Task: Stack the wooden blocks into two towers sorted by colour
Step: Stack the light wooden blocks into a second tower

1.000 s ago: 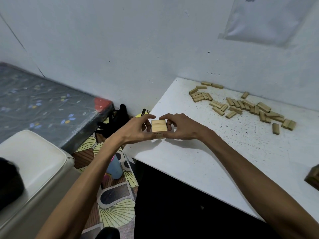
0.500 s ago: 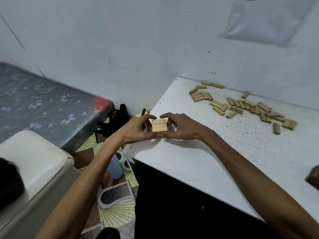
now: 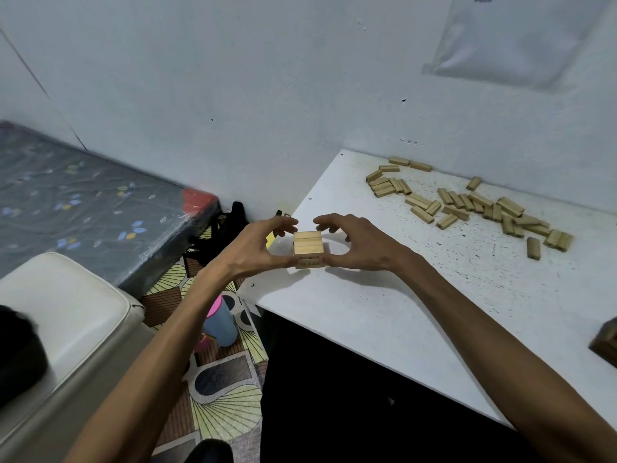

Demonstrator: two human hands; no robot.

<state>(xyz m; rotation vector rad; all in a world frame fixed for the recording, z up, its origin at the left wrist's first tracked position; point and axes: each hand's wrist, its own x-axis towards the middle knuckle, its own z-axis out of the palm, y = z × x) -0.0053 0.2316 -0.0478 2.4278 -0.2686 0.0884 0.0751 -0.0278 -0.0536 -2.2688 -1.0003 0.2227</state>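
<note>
Wooden blocks in a short pale tower (image 3: 309,248) stand near the left front corner of the white table (image 3: 367,329), right between your hands. Your left hand (image 3: 257,248) reaches in from the left with the forearm stretched forward. Its fingers arch wide behind the stack and clear of the top layer, and the thumb tip touches the lower layers on the left side. Your right hand (image 3: 362,245) mirrors it: fingers spread in a loose curve above and behind, thumb tip against the lower right side. Farther right, by the wall, the loose blocks (image 3: 467,205) lie scattered flat. A dark brown piece (image 3: 606,342) sits cut off at the right edge.
</note>
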